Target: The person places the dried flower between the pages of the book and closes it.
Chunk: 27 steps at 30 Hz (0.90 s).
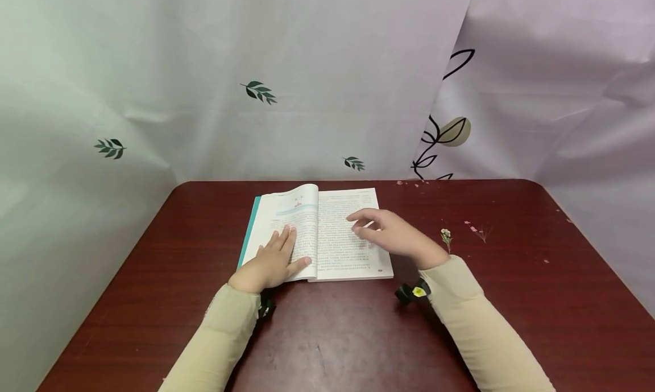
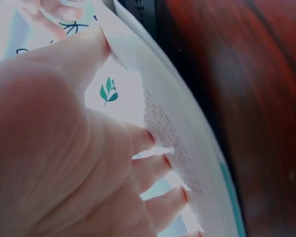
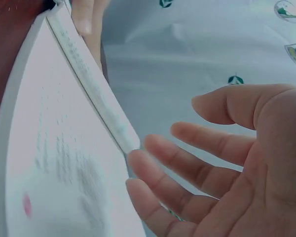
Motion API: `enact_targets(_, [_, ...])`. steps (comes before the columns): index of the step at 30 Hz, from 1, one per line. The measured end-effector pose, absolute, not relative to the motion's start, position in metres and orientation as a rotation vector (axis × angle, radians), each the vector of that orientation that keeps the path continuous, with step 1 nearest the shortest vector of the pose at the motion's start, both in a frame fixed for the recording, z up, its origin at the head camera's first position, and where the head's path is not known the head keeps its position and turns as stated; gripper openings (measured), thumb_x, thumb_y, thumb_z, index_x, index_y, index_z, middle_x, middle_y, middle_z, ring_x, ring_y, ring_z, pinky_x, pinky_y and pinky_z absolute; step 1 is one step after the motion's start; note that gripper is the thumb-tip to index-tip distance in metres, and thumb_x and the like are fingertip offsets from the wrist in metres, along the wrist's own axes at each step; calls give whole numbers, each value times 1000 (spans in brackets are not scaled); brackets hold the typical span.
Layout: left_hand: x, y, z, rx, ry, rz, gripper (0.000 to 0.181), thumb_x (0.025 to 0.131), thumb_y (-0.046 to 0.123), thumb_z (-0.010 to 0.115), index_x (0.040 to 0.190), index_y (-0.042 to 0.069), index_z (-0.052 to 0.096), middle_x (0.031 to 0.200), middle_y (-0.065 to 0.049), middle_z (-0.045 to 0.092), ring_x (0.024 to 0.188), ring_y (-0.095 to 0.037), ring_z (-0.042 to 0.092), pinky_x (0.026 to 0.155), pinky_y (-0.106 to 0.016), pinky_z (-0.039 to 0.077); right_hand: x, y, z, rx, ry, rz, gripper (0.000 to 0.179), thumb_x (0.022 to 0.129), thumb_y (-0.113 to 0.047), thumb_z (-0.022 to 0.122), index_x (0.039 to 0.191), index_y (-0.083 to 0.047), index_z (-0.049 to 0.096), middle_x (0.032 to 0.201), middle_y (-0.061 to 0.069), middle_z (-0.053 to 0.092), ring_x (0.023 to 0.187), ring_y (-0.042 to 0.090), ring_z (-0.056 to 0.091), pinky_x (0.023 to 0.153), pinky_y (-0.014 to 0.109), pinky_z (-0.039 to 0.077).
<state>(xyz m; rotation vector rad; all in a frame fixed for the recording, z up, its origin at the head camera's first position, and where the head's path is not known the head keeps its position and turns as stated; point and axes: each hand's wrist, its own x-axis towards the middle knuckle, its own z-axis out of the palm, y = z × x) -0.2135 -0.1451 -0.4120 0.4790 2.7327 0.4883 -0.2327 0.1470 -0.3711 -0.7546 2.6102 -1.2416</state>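
Observation:
An open book with printed text lies on the dark red table, its teal cover edge showing at the left. On the left page, my left hand rests with fingers spread and straight; the left wrist view shows the fingertips against the printed paper. That page bulges up near the spine. Over the right page hovers my right hand, its fingers relaxed and slightly bent. In the right wrist view this hand holds nothing, and the book is beside its fingertips.
The dark red table reaches to a pale curtain with leaf prints behind it. Small flower prints or petals are on the table right of the right hand. Black straps with cameras sit at both wrists.

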Motion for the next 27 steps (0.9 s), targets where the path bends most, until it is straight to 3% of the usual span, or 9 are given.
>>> enact_targets(10, [-210,-143,-403,481,2733,505,84,105,48,49,159,-6,14,167,-25,8,152,-48,7,115,-70,15,-227,206,-364,-562,2944,-1066,32,92,-12,73,122,0,69,98,8,72,88,23,67,76,39,52])
enact_targets(19, [-206,-143,-401,476,2735,502,83,105,46,50,159,-8,17,166,-26,10,152,-48,9,115,-70,18,-216,265,-368,-313,3025,-944,30,91,-15,74,115,3,70,95,11,72,85,25,67,70,36,51])
enact_targets(27, [-206,-143,-401,466,2731,507,83,105,47,50,159,-7,16,167,-26,10,152,-47,9,115,-69,17,-215,289,-380,-121,2930,-806,27,88,-23,77,94,1,68,80,6,66,73,21,59,64,35,48])
